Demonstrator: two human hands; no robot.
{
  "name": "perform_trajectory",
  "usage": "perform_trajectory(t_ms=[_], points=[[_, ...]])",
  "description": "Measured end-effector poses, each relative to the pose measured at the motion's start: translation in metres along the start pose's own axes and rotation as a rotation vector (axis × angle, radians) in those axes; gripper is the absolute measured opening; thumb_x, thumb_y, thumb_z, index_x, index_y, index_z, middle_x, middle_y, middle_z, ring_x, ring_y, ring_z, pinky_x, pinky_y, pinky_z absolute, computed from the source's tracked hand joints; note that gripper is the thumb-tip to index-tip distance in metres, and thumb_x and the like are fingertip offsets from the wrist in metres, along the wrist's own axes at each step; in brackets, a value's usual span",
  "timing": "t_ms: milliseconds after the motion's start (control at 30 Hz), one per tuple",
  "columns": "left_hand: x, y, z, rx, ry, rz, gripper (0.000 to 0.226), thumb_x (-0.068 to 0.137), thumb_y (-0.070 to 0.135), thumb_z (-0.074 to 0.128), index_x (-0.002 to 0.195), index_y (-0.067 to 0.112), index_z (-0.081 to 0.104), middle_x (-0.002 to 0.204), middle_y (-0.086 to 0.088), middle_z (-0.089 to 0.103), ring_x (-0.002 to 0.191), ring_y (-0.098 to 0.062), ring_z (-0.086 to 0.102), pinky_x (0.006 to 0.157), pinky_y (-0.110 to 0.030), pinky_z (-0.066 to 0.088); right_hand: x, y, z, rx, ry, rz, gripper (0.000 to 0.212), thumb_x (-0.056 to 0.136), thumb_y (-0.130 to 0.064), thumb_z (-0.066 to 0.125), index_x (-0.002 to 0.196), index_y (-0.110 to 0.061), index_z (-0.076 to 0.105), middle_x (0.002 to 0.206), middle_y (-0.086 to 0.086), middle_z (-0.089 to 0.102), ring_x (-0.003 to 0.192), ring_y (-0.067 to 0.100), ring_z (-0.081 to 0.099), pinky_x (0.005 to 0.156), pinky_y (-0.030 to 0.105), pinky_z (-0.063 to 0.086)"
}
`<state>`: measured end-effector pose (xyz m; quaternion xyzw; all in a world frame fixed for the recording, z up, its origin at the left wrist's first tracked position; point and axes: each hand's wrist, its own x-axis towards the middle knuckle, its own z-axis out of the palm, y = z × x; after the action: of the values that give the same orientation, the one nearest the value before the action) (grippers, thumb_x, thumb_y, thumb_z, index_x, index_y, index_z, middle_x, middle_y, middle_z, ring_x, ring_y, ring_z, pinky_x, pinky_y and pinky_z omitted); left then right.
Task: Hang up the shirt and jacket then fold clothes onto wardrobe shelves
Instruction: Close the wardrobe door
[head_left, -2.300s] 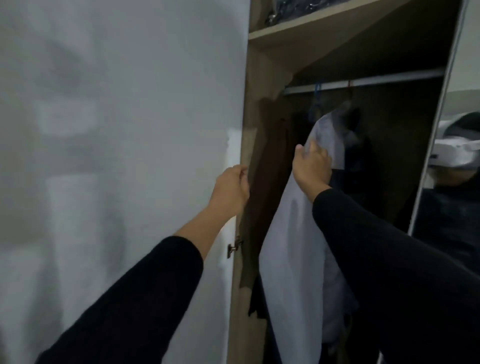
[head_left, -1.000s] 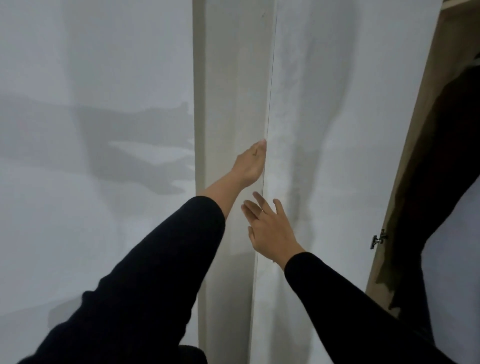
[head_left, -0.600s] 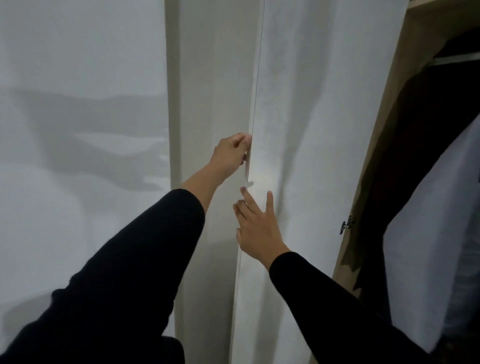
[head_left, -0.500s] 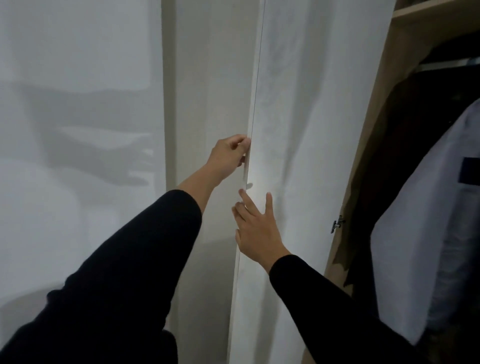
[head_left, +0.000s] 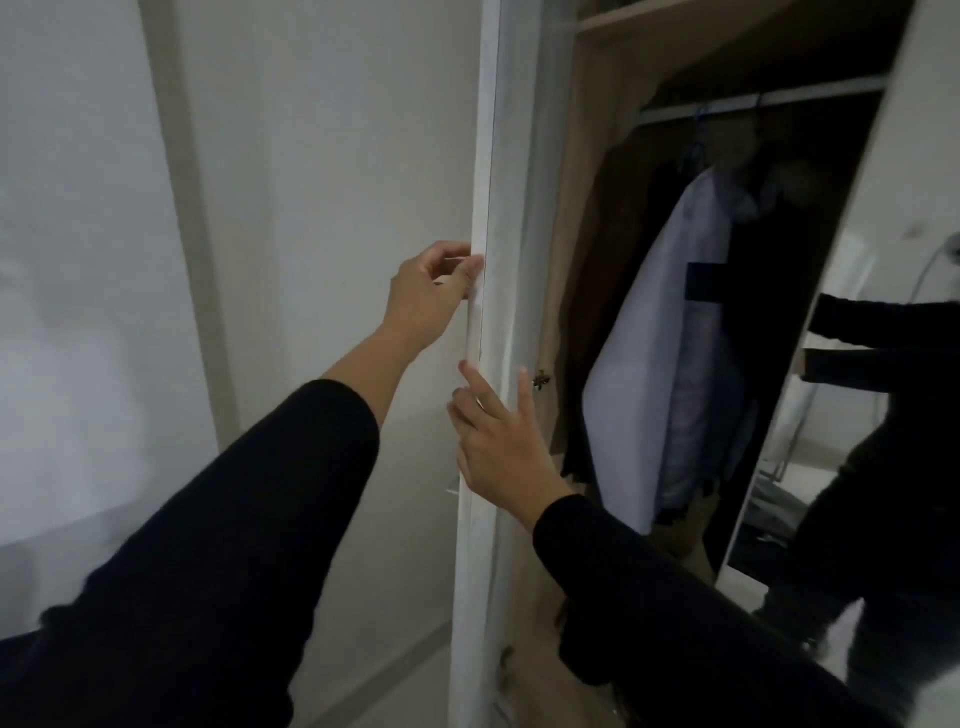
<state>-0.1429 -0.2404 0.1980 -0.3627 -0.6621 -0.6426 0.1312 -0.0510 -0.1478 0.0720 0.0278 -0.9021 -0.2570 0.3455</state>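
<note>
Door edge (head_left: 485, 291) pinched in my left hand (head_left: 428, 296), my right hand (head_left: 501, 447) flat-fingered against its face to swing it, I judge; shirt (head_left: 649, 364) hangs at three o'clock on the rail (head_left: 810, 96).

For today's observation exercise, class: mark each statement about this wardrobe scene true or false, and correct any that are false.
1. The left hand grips the edge of the white door. True.
2. The right hand clutches a hanger. False: it rests open-fingered against the door.
3. A white shirt hangs from the rail. True.
4. The white shirt lies folded on a shelf. False: it hangs on a hanger.
5. Both sleeves are black. True.
</note>
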Motion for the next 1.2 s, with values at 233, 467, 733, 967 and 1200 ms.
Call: perform_trajectory(t_ms=[233,467,733,967,1200], points=[[-0.018,0.028,0.074,0.020,-0.069,0.103,0.034,0.091,0.037,0.058,0.123,0.026,0.054,0.102,0.013,0.059,0.093,-0.002,0.058,0.069,-0.009,0.048,-0.046,0.048,-0.010,-0.139,-0.037,0.113,0.039,0.082,-0.039,0.059,0.108,-0.011,0.069,0.124,0.003,0.060,0.142,0.024,0.028,0.106,0.067,0.019],[-0.017,0.031,0.162,0.127,-0.043,0.346,0.050,0.089,0.044,0.058,0.133,0.023,0.050,0.129,0.005,0.057,0.117,-0.009,0.052,0.098,-0.021,0.042,-0.090,0.104,-0.006,-0.256,-0.070,0.287,0.032,0.073,-0.035,0.065,0.093,-0.012,0.074,0.115,0.000,0.063,0.137,0.024,0.039,0.105,0.070,0.016],[-0.001,0.012,0.241,0.433,-0.211,0.539,0.059,0.097,0.034,0.046,0.149,0.025,0.022,0.154,0.001,0.026,0.144,-0.018,0.021,0.112,-0.044,0.023,-0.114,0.154,0.003,-0.320,-0.302,0.517,0.034,0.080,-0.031,0.057,0.106,-0.013,0.070,0.129,-0.002,0.057,0.144,0.024,0.024,0.107,0.067,0.003],[0.013,0.003,0.291,0.770,-0.358,0.643,0.075,0.098,0.036,0.041,0.150,0.020,-0.011,0.160,0.001,-0.011,0.147,-0.021,-0.013,0.116,-0.052,0.004,-0.121,0.181,0.015,-0.325,-0.513,0.633,0.059,0.094,-0.033,0.038,0.149,-0.012,0.026,0.160,-0.001,0.012,0.148,0.023,-0.007,0.107,0.064,-0.015],[0.023,-0.004,0.320,0.765,-0.356,0.656,0.077,0.098,0.037,0.039,0.149,0.018,-0.016,0.159,-0.001,-0.015,0.147,-0.023,-0.012,0.115,-0.053,0.007,-0.123,0.192,0.038,-0.332,-0.616,0.713,0.072,0.091,-0.028,0.040,0.152,-0.012,0.005,0.161,0.002,-0.006,0.147,0.024,-0.015,0.108,0.058,-0.017]])
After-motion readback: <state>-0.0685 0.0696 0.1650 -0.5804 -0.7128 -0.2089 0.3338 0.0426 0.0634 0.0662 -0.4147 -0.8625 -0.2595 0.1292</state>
